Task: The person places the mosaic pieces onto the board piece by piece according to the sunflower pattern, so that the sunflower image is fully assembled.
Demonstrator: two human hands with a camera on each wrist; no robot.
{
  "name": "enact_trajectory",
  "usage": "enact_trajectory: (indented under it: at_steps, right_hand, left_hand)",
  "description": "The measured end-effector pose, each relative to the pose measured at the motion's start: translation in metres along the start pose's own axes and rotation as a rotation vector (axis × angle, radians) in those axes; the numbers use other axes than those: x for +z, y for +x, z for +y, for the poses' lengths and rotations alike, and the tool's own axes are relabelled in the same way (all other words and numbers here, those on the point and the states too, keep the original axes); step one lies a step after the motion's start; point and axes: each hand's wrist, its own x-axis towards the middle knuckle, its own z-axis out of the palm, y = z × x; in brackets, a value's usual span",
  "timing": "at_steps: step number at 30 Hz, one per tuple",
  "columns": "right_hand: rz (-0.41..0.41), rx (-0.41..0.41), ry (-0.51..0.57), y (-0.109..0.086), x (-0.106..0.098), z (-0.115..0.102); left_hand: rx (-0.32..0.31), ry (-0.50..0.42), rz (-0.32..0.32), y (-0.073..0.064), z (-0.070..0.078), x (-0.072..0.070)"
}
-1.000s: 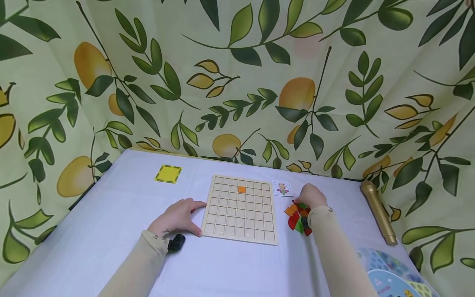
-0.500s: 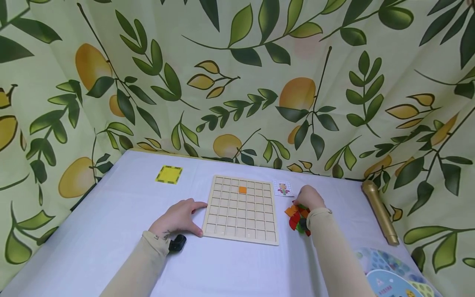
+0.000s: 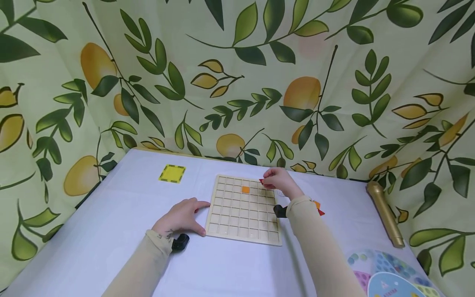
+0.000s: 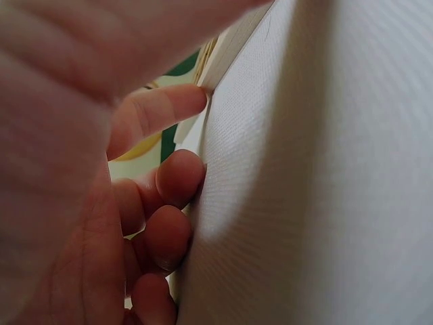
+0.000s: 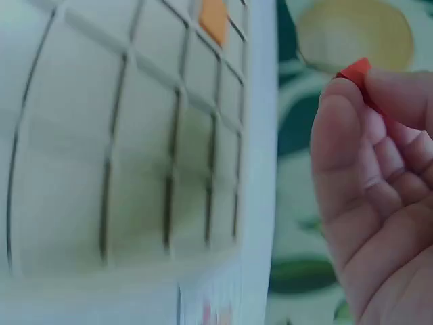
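A pale wooden grid board (image 3: 241,212) lies on the white table with one orange square tile (image 3: 245,189) in a cell near its far edge. My left hand (image 3: 179,216) rests at the board's left side, thumb and index finger touching its edge; in the left wrist view the other fingers rest on the cloth. Over the board's far right corner, my right hand (image 3: 283,183) pinches a small red tile (image 5: 355,70) between thumb and fingertip. Its full shape is hidden by the fingers. Behind the right forearm, a few loose orange tiles (image 3: 316,204) and red tiles show.
A yellow square (image 3: 172,173) with a dark dashed border lies at the back left. On the right edge stretches a gold tube (image 3: 385,215). A colourful printed sheet (image 3: 393,284) is at the lower right. The pattern card is mostly hidden by my right hand.
My right hand has moved left from the tile pile to the board's far right corner, carrying a red tile. The left hand stays at the board's edge.
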Motion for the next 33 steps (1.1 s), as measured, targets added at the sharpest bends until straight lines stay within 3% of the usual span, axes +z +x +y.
enact_trajectory:
  at_steps: [6,12,21,27,33]
  right_hand:
    - [-0.038,-0.086,-0.02,0.017,0.038,-0.01]
    - [-0.075,-0.131,-0.081,0.024,0.054,-0.016]
    - [-0.119,-0.385,-0.497,0.026,0.067,-0.032]
    - [-0.139,-0.377,-0.608,0.03,0.074,-0.035]
    - [-0.154,-0.432,-0.71,0.031,0.076,-0.033]
  left_hand:
    - [0.005,0.004,-0.004,0.001,0.0,0.002]
    - [0.012,0.013,-0.006,0.002,0.001,0.002]
    - [-0.018,0.008,-0.001,0.001,-0.001,0.0]
    - [-0.021,0.011,-0.007,0.001,-0.001,-0.001]
    - [-0.021,0.007,-0.008,0.001,-0.001,0.0]
